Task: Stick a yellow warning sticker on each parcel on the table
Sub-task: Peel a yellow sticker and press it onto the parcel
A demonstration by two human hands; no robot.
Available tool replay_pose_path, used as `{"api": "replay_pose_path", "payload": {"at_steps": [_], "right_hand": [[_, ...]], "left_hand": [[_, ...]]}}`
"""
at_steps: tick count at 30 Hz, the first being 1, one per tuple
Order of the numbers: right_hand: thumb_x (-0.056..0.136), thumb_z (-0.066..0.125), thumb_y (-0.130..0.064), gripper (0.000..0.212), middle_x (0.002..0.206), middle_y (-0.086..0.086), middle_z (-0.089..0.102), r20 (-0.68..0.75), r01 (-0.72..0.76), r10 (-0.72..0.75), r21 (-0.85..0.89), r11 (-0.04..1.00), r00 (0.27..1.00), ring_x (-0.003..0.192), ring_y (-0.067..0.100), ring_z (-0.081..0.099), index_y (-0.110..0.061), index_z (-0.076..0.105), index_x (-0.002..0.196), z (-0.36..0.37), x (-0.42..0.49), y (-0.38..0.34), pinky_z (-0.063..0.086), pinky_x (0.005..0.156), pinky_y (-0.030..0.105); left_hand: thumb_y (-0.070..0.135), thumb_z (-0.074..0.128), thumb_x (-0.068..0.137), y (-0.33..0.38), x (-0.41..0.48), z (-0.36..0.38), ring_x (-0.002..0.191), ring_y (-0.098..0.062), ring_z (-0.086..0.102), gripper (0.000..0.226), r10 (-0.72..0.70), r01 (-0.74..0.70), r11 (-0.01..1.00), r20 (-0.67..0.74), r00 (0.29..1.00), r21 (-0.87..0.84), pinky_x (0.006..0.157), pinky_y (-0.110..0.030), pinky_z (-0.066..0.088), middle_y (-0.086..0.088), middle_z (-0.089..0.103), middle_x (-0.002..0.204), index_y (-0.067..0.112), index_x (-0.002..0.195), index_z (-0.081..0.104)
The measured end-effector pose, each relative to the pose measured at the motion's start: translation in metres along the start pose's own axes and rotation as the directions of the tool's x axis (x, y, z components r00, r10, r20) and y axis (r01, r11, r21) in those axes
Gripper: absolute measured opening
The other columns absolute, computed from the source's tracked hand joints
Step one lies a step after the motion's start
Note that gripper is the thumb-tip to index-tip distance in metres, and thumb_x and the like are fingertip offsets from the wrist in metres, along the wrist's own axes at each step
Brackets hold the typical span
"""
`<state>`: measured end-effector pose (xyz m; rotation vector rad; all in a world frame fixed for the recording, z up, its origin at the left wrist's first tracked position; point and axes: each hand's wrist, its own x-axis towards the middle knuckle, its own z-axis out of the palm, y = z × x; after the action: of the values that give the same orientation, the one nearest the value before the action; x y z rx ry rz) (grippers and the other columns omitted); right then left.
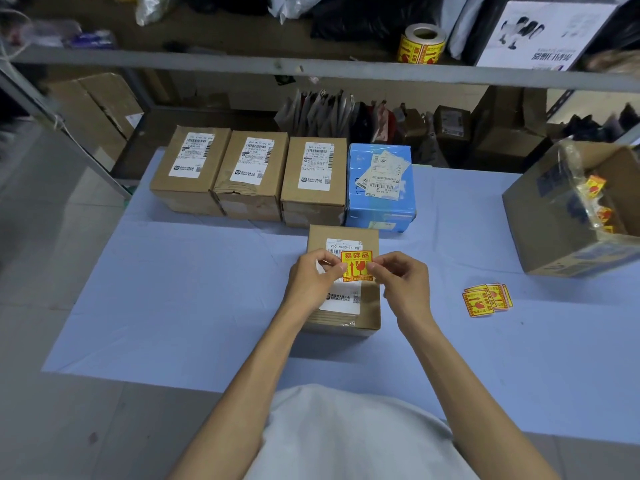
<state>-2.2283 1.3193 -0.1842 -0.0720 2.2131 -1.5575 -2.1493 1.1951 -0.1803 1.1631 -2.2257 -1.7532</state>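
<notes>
A small brown parcel (369, 306) with a white shipping label lies in the middle of the blue table (173, 306). Above its label I hold a yellow warning sticker (356, 266) with red print. My left hand (313, 282) pinches the sticker's left edge along with a white backing piece. My right hand (403, 278) pinches its right edge. Behind, three brown parcels (190, 168) (251, 171) (315, 178) and a blue parcel (381, 188) stand in a row, none showing a yellow sticker.
A small pile of loose yellow stickers (488, 299) lies on the table to the right. An open cardboard box (568, 216) with sticker scraps stands at the right edge. A sticker roll (420, 45) sits on the shelf above.
</notes>
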Motion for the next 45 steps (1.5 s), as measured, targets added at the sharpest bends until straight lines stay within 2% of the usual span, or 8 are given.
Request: {"api": "replay_pose_path", "payload": {"at_steps": [6, 13, 25, 29, 31, 34, 39, 45], "right_hand": [[0.078, 0.079, -0.017, 0.01, 0.074, -0.007, 0.072, 0.003, 0.021, -0.021, -0.06, 0.998, 1.0, 0.073, 0.011, 0.068, -0.022, 0.072, 0.073, -0.003, 0.0, 0.001, 0.05, 0.061, 0.023], [0.076, 0.08, -0.015, 0.007, 0.073, -0.002, 0.073, 0.007, 0.025, -0.024, -0.052, 0.998, 1.0, 0.068, 0.009, 0.068, -0.014, 0.073, 0.076, -0.007, -0.007, 0.01, 0.049, 0.058, 0.021], [0.078, 0.078, -0.012, 0.011, 0.069, -0.002, 0.069, -0.001, 0.012, -0.012, -0.097, 0.995, 1.0, 0.059, 0.001, 0.063, -0.009, 0.069, 0.083, -0.008, -0.004, 0.022, 0.048, 0.058, 0.019], [0.076, 0.077, -0.007, 0.066, 0.07, 0.0, 0.069, 0.015, 0.063, -0.061, -0.166, 0.984, 0.998, 0.065, 0.006, 0.066, -0.017, 0.04, 0.13, -0.008, -0.009, 0.023, 0.052, 0.067, 0.017], [0.075, 0.078, -0.008, 0.075, 0.07, 0.0, 0.069, 0.031, 0.07, -0.065, -0.198, 0.978, 0.997, 0.067, 0.006, 0.066, -0.019, 0.034, 0.135, -0.009, -0.008, 0.023, 0.051, 0.067, 0.013], [0.078, 0.077, -0.011, 0.061, 0.071, 0.001, 0.069, 0.025, 0.018, -0.014, -0.163, 0.986, 1.0, 0.069, 0.008, 0.067, -0.016, 0.042, 0.128, -0.01, -0.006, 0.022, 0.048, 0.063, 0.009], [0.085, 0.07, -0.01, 0.042, 0.073, 0.002, 0.067, 0.015, -0.04, 0.043, -0.136, 0.99, 0.999, 0.074, 0.009, 0.067, -0.015, 0.045, 0.118, -0.009, -0.006, 0.029, 0.05, 0.067, 0.018], [0.083, 0.07, -0.009, 0.042, 0.072, 0.003, 0.067, -0.002, -0.066, 0.066, -0.157, 0.985, 0.998, 0.075, 0.01, 0.066, -0.016, 0.041, 0.111, -0.006, 0.0, 0.034, 0.049, 0.068, 0.022]], "left_hand": [[0.025, 0.071, 0.085, -0.002, 0.002, 0.003, 0.096, -0.018, 0.065, 0.008, -0.058, 0.058, 0.998, -0.038, 0.998, -0.017, 0.074, -0.025, 0.053, -0.002, 0.07, 0.105, 0.017, 0.088, 0.071], [0.025, 0.07, 0.085, -0.011, -0.008, 0.012, 0.097, -0.015, 0.064, 0.009, 0.022, -0.011, 0.996, -0.133, 0.991, 0.087, 0.063, -0.013, 0.046, -0.001, 0.07, 0.105, 0.016, 0.089, 0.07], [0.024, 0.078, 0.077, -0.016, -0.002, 0.011, 0.09, -0.016, 0.069, 0.017, -0.056, 0.057, 0.998, -0.058, 0.997, 0.018, 0.067, -0.017, 0.048, -0.007, 0.072, 0.102, 0.02, 0.088, 0.066], [0.024, 0.078, 0.078, -0.021, -0.002, 0.01, 0.082, -0.009, 0.066, 0.019, -0.07, 0.071, 0.997, -0.052, 0.996, 0.033, 0.066, -0.019, 0.048, -0.001, 0.07, 0.09, 0.021, 0.088, 0.062], [0.024, 0.077, 0.079, -0.023, -0.004, 0.01, 0.079, -0.002, 0.063, 0.021, -0.065, 0.068, 0.997, -0.057, 0.996, 0.043, 0.063, -0.017, 0.048, 0.001, 0.067, 0.095, 0.021, 0.088, 0.058], [0.023, 0.075, 0.081, -0.025, -0.006, 0.013, 0.078, 0.007, 0.056, 0.025, -0.058, 0.061, 0.997, -0.057, 0.997, 0.047, 0.065, -0.016, 0.051, 0.005, 0.06, 0.109, 0.017, 0.095, 0.054], [0.022, 0.072, 0.084, -0.024, -0.005, 0.019, 0.094, -0.005, 0.053, 0.028, -0.056, 0.061, 0.993, -0.051, 0.997, 0.098, 0.067, -0.017, 0.052, 0.0, 0.056, 0.133, 0.015, 0.099, 0.049], [0.024, 0.072, 0.083, -0.022, 0.0, 0.021, 0.098, -0.01, 0.049, 0.033, -0.062, 0.077, 0.974, -0.076, 0.995, 0.213, 0.061, -0.021, 0.043, 0.003, 0.058, 0.118, 0.014, 0.1, 0.045]]}}
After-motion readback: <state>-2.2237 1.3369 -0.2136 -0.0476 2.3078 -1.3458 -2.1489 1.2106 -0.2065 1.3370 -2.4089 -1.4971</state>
